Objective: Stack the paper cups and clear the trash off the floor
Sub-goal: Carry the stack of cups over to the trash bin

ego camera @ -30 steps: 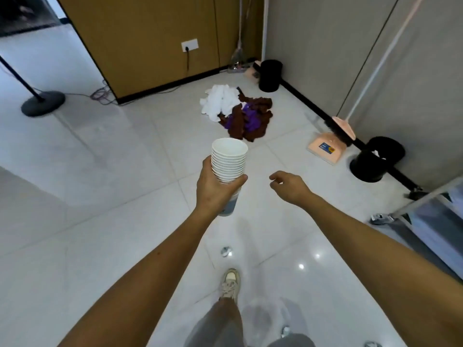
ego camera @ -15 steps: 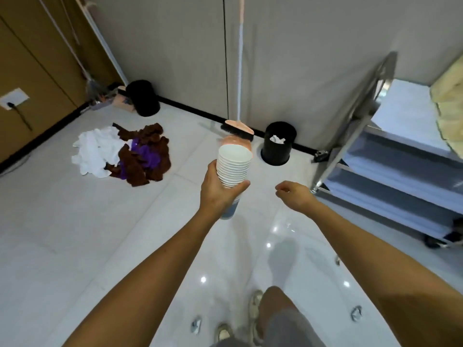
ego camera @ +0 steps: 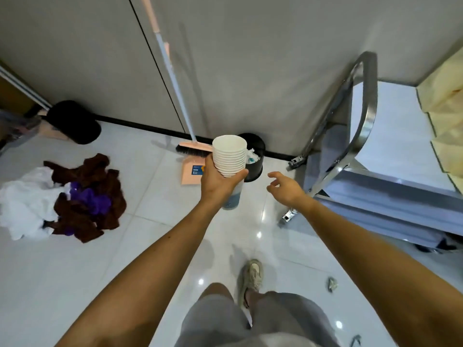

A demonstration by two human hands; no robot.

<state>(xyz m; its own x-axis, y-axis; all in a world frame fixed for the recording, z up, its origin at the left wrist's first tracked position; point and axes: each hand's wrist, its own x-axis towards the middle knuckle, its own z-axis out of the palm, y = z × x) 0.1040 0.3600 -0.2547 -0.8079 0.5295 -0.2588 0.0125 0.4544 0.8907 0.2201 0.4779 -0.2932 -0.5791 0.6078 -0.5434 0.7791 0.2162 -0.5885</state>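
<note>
Holding a stack of paper cups (ego camera: 229, 156) up in front of me, my left hand (ego camera: 218, 181) has its fingers and thumb curled round the lower cups. The stack stands upright in the air above the white tile floor (ego camera: 75, 284). The top cup is open and white inside. My right hand (ego camera: 285, 189) is near the stack but not touching it. Its fingers are loosely bent and a bit spread, and it holds nothing.

Behind the cups a small black trash bin (ego camera: 255, 171) sits by the wall with crumpled paper in it. A pink dustpan (ego camera: 191, 171) is on the floor just beside the bin. A broom (ego camera: 175, 78) leans on the wall, with its brush right by the top of the dustpan. To the left is a pile of white, brown and purple cloths (ego camera: 85, 196). Another black bin (ego camera: 75, 121) sits farther left by the wall.

On the right is a shiny metal cart (ego camera: 363, 121) with folded yellow cloths (ego camera: 443, 108) on its top shelf. A small crumpled bit of trash (ego camera: 332, 284) lies on the floor beside my right arm. My shoe (ego camera: 251, 274) is down low on the tiles.
</note>
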